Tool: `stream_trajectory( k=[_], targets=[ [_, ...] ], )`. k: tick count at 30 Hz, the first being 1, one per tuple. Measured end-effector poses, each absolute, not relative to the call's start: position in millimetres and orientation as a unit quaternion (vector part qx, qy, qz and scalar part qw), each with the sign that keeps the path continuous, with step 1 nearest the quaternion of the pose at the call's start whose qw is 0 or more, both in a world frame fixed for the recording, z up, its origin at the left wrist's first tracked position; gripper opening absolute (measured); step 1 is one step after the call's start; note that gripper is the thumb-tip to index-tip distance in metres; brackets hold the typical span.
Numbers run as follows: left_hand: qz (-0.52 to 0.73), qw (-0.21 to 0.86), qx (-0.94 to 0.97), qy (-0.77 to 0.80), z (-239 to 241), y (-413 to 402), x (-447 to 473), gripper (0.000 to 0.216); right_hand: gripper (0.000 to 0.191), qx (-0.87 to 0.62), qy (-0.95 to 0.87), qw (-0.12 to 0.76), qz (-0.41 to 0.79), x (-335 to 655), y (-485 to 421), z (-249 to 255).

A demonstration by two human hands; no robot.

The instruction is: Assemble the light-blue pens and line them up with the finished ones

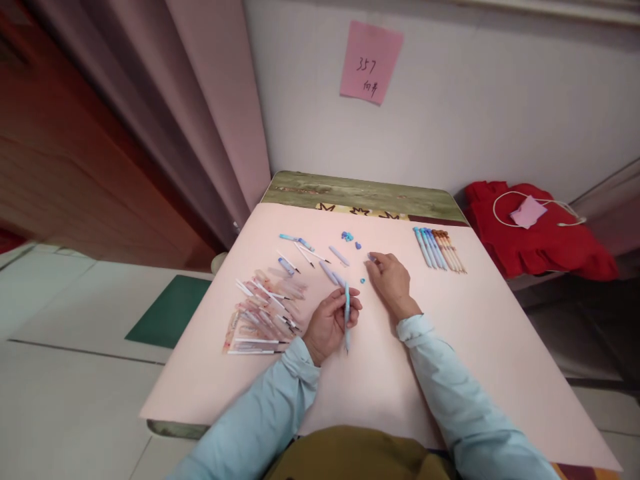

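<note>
My left hand [330, 321] is closed around a light-blue pen [347, 319], which stands nearly upright with its tip toward me. Farther right, my right hand [389, 279] pinches a small purple-blue piece [371, 257] close to the paper. Just below those fingers lies a tiny turquoise piece [363, 281]. Beyond my hands sits a little cluster of blue pieces [347, 237], with a dark-blue one [358, 245] beside it. Lilac pen barrels [339, 255] lie between the cluster and my left hand.
Several finished-looking pens [436, 250], blue and brown-topped, lie in a row at the right. Clear pinkish barrels and white refills [263, 313] are heaped at the left. Blue printed parts [296, 241] lie behind them. A red cloth [535, 230] is beyond the table's right edge.
</note>
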State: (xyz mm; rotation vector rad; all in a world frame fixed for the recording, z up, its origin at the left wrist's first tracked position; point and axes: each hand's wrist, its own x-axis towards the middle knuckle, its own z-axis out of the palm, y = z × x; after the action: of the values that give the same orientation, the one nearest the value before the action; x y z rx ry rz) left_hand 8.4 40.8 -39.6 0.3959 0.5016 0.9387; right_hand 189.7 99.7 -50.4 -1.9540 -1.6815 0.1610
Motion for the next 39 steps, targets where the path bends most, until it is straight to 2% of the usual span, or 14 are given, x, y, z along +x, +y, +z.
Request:
stream_trajectory(
  k=[5, 9, 12, 18, 21, 26, 39],
  targets=[
    [0.437, 0.845, 0.189, 0.242, -39, 40, 8, 0.021, 0.026, -0.759, -0.607, 0.231, 0.038, 189, 114, -50],
    [0.438, 0.847, 0.189, 0.236, -39, 39, 8, 0.021, 0.018, -0.769, -0.588, 0.239, 0.072, 194, 116, -41],
    [0.443, 0.845, 0.187, 0.235, -39, 39, 7, 0.021, 0.018, -0.744, -0.568, 0.324, 0.135, 194, 103, -37],
    [0.424, 0.852, 0.193, 0.237, -38, 39, 7, 0.023, 0.024, -0.633, -0.380, 0.575, 0.353, 177, 60, -46],
    [0.411, 0.850, 0.217, 0.249, -36, 39, 8, 0.023, 0.028, -0.557, -0.325, 0.624, 0.441, 170, 54, -47],
    [0.389, 0.845, 0.256, 0.263, -33, 40, 10, 0.020, 0.029, -0.487, -0.307, 0.606, 0.548, 168, 57, -42],
    [0.356, 0.850, 0.285, 0.264, -30, 39, 11, 0.020, 0.023, -0.417, -0.351, 0.548, 0.634, 168, 49, -31]
  ],
)
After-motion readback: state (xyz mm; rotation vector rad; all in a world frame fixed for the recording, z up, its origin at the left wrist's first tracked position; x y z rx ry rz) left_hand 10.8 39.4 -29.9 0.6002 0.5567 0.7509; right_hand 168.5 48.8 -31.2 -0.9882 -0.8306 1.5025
